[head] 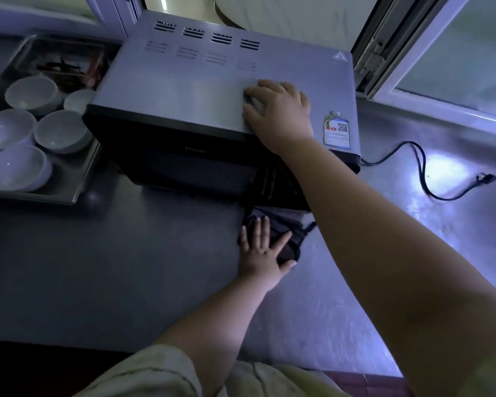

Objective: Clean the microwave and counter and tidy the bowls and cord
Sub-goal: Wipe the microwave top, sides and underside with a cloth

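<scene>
Both hands lie flat and grip nothing. Right hand (281, 110) rests on top of the microwave (184, 81). Left hand (262, 250) presses a dark cloth (288, 234) onto the counter (126, 253), just before the microwave's right front corner and possibly tucked beneath it. Open counter extends leftward, nearer the left hand.

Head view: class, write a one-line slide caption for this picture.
Right hand rests on the microwave while the left hand presses a dark cloth onto the counter at its front.
</scene>
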### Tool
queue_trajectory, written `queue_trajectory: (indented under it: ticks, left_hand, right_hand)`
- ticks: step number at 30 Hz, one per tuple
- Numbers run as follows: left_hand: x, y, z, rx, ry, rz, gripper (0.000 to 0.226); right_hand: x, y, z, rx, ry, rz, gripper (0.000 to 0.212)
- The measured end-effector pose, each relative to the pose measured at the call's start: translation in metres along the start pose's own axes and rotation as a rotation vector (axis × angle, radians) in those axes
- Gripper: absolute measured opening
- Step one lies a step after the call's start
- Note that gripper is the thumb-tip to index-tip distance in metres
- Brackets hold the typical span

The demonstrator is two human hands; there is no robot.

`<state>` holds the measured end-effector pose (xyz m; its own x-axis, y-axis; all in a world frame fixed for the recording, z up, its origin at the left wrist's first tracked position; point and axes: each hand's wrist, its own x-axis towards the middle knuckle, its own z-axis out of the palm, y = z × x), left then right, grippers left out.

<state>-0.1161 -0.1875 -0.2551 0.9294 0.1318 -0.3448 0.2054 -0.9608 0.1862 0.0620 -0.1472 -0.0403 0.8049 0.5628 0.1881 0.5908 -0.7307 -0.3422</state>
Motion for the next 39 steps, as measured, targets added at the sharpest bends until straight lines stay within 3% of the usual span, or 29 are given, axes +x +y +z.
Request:
queue_trajectory:
  ticks: [4, 8, 12, 15, 20, 25, 28, 31, 34, 36, 39]
  left_hand:
    - [-0.016, -0.064, 0.002, -0.041, 0.138, -0.259, 0.077]
    - [-0.013, -0.107, -0.018, -0.072, 0.045, -0.481, 0.076]
    - [0.007, -0.073, -0.028, -0.168, -0.027, -0.61, 0.076]
    - [0.017, -0.027, -0.027, -0.157, -0.08, -0.525, 0.075]
    - [0.02, 0.047, -0.018, -0.058, -0.14, -0.222, 0.073]
    - [0.015, 0.056, -0.039, -0.173, -0.179, -0.085, 0.071]
    - [-0.009, 0.032, -0.072, -0.356, -0.036, 0.064, 0.05]
    - [-0.032, 0.01, -0.115, -0.361, 0.355, 0.324, 0.022]
    - [-0.034, 0.006, -0.168, -0.287, 0.724, 0.571, 0.013]
    - [-0.021, 0.013, -0.203, -0.227, 0.862, 0.629, 0.014]
    - [0.015, 0.025, -0.234, -0.172, 0.894, 0.567, 0.02]
  right_hand:
    - [-0.011, 0.0, -0.01, 0.252, 0.122, -0.046, 0.035]
    - [-0.034, 0.014, -0.021, 0.178, 0.161, -0.145, 0.031]
    - [-0.063, 0.051, -0.031, 0.055, 0.153, -0.091, 0.033]
    - [-0.079, 0.075, -0.033, -0.01, 0.146, -0.112, 0.036]
    - [-0.09, 0.09, -0.031, 0.006, 0.162, -0.195, 0.035]
    - [-0.129, 0.114, -0.034, 0.179, 0.303, -0.107, 0.033]
    - [-0.17, 0.134, -0.016, 0.273, 0.276, 0.098, 0.044]
    - [-0.205, 0.139, 0.016, 0.336, 0.198, 0.252, 0.043]
    - [-0.219, 0.135, 0.052, 0.388, 0.016, 0.333, 0.04]
    - [-0.222, 0.128, 0.073, 0.366, -0.161, 0.333, 0.046]
    - [-0.214, 0.113, 0.1, 0.224, -0.31, 0.209, 0.051]
